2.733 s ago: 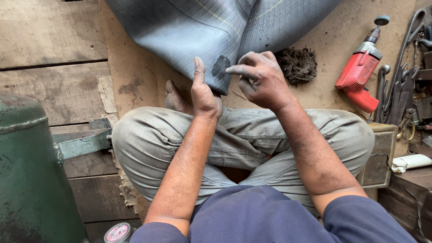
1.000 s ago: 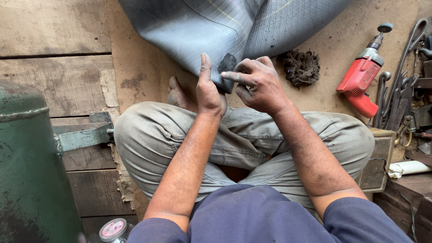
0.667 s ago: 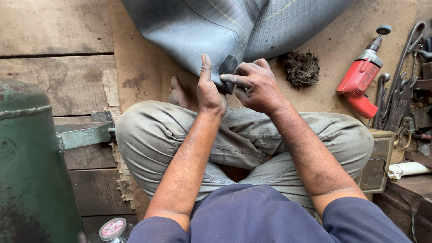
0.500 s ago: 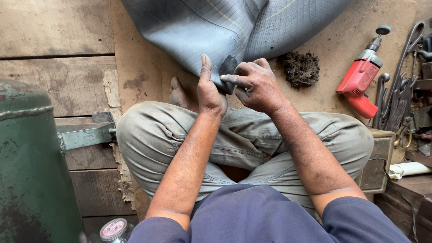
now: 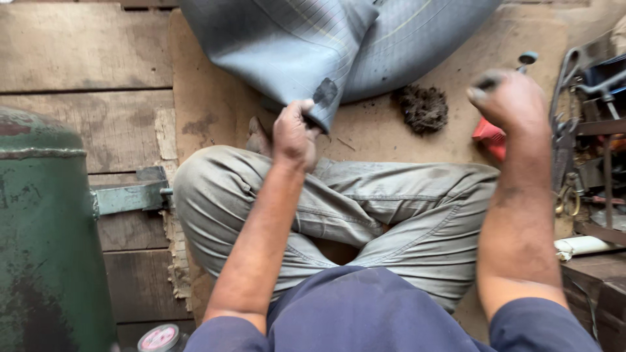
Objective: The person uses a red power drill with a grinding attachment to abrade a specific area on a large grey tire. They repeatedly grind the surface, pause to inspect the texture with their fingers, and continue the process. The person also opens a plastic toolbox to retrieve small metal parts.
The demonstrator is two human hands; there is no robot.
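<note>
The biggest thing here is the grey rubber inner tube [image 5: 339,45], which lies folded on the brown board [image 5: 208,98] over the wooden floor [image 5: 72,52], in front of the person's crossed legs [image 5: 365,208]. To the left stands a green metal tank [image 5: 45,228] with a grey bracket [image 5: 127,197]. The left hand [image 5: 295,133] is closed on the lower fold of the tube, pinching it just beside a dark patch [image 5: 325,92] on the rubber. The right hand [image 5: 512,99] is lifted up and away to the right, well apart from the tube; it looks curled with dark smear on a fingertip, but whether it holds something small I cannot tell. Behind it shows a part of a red power drill [image 5: 490,135], and near it a dark ball of fibre [image 5: 424,107] lies on the board. I judge the step in hand is work on the patched spot, with the tube kept steady by one hand. The next move, I think, calls for bringing the free hand back exactly on the patch while the fold stays tight
</note>
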